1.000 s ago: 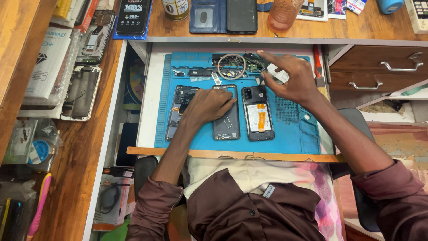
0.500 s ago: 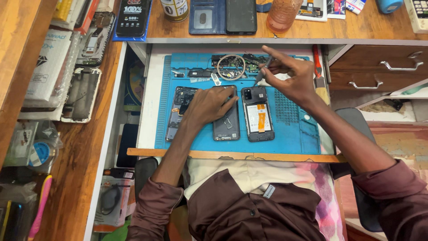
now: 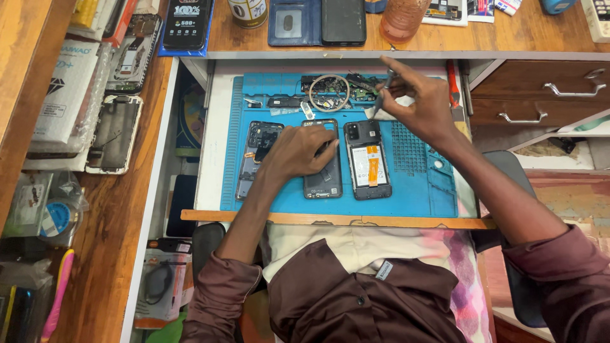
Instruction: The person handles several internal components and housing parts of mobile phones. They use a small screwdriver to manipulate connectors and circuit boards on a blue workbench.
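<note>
On the blue mat (image 3: pixel 419 184), our left hand (image 3: pixel 304 151) lies flat over the middle opened phone (image 3: pixel 322 171), fingers spread and pressing it still. Just right of that phone lies another opened phone (image 3: pixel 368 159) with an orange strip. Beyond it, near the mat's far edge, our right hand (image 3: pixel 424 108) pinches a thin dark tool (image 3: pixel 382 95), tip pointing down. We judge it best to keep the left palm steady and lower the tip slowly, clear of the wire ring (image 3: pixel 329 93).
</note>
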